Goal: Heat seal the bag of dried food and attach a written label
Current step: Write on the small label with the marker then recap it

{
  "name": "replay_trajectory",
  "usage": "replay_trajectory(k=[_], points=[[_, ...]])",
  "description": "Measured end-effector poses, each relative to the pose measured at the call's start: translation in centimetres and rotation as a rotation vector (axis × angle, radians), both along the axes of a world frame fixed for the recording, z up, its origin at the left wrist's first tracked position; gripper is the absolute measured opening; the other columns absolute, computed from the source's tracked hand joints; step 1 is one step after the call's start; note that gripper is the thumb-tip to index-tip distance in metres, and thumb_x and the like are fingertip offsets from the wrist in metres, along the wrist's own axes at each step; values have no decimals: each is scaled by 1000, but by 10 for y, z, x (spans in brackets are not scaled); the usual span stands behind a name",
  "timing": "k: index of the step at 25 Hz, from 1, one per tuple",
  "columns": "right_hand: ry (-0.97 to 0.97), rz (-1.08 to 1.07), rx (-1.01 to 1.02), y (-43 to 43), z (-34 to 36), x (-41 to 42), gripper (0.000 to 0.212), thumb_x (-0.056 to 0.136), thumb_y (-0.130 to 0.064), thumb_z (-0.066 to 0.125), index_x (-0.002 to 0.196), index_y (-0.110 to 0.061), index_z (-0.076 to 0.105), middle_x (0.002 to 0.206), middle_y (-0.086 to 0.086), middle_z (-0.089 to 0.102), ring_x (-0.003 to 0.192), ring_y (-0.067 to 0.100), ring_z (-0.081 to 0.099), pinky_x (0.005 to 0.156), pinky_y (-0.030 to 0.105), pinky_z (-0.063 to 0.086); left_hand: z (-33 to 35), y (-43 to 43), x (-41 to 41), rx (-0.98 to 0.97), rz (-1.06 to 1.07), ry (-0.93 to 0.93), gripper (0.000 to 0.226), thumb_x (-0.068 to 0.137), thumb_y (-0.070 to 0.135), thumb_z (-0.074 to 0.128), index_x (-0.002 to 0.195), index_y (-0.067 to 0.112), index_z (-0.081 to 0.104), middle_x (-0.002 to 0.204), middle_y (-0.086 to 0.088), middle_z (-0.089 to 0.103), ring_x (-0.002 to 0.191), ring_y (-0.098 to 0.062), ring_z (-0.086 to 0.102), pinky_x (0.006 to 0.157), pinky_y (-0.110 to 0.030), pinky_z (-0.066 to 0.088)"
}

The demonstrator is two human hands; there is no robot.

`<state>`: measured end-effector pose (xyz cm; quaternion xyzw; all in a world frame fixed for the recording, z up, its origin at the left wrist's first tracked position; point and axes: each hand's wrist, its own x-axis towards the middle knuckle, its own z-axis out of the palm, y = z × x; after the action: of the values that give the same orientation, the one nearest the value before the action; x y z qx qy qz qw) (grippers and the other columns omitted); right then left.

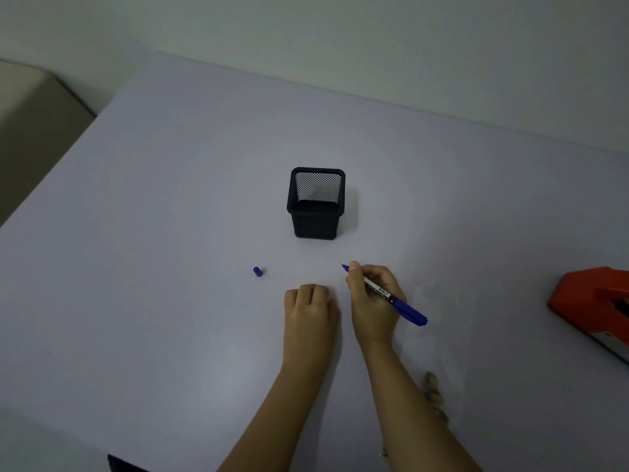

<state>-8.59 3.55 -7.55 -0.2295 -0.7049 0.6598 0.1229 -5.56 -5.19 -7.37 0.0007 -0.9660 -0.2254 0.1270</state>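
Observation:
My right hand grips an uncapped blue marker, its tip pointing up-left just above the white table. The marker's blue cap lies on the table to the left. Beside the right hand, my left hand rests on the table with its fingers bent and the tips down; whether a label lies under them I cannot tell. A clear bag with brownish dried pieces lies at the lower right, partly hidden by my right forearm. The orange heat sealer sits at the right edge, cut off by the frame.
A black mesh pen holder stands upright beyond my hands, with nothing visible in it. The table's left edge runs diagonally from upper middle to the left side. A dark object peeks in at the bottom edge.

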Motion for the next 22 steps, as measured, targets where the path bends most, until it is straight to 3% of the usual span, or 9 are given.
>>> replay_trajectory(k=[7,14,22], points=[[26,-9,-10,-1,0,1,9,82,-22,69,75,-23,63,73,5,70,66,17,68,60,22,56,2,-4,3,-55,-56,40,35,49,3,89,77,2,67,61,-8,67,51,-20,62,48,-23,52],[34,-20,2,-1,3,1,16,82,-19,69,73,-29,61,72,4,69,66,21,68,59,22,56,-3,-9,10,-78,-121,58,42,47,6,90,83,-1,70,77,-14,70,66,-25,67,61,-27,56],[7,-54,-36,-3,5,0,18,82,-18,70,70,-27,61,72,8,69,67,22,68,60,26,56,-11,-20,19,-51,-187,158,28,56,0,82,81,-9,70,78,-20,70,70,-31,69,70,-31,56]])
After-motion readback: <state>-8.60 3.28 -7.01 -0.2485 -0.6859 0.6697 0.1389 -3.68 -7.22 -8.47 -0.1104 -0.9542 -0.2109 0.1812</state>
